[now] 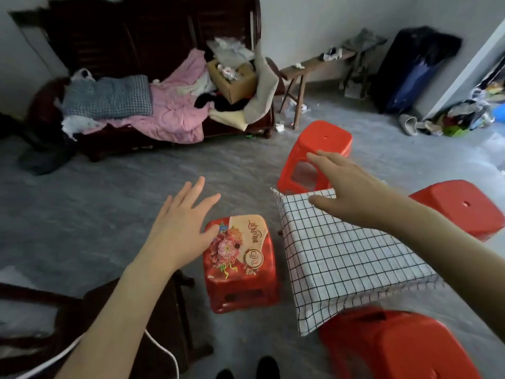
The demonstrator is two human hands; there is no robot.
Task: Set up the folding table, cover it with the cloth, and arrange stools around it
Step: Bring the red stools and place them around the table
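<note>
Looking down, we see our left hand (180, 228) spread flat with straight fingers, holding nothing, its thumb just at the edge of the flower-printed red stool (240, 263) on the grey floor (109, 192). Our right hand (347, 192) is also spread and empty, hovering over the far corner of the checked cloth (344, 263), which covers the small table and hangs over its near edge; whether the hand touches the cloth we cannot tell.

Three plain red stools ring the table: one (319, 154) beyond its far corner, partly behind our right fingers, one (464, 206) at its right edge, and one (396, 346) at its near corner, tucked partly under the hanging cloth. The printed stool stands just beside the table's left edge.

At the lower left a dark wooden chair (131, 318) sits close to our left forearm, with a white cable (164, 348) crossing it. Farther back, a dark wooden sofa (136, 50) carries a pink blanket (169, 110) and a cardboard box (232, 80). A wooden bench (308, 69) stands against the wall, with a dark suitcase (410, 69) beyond it.
</note>
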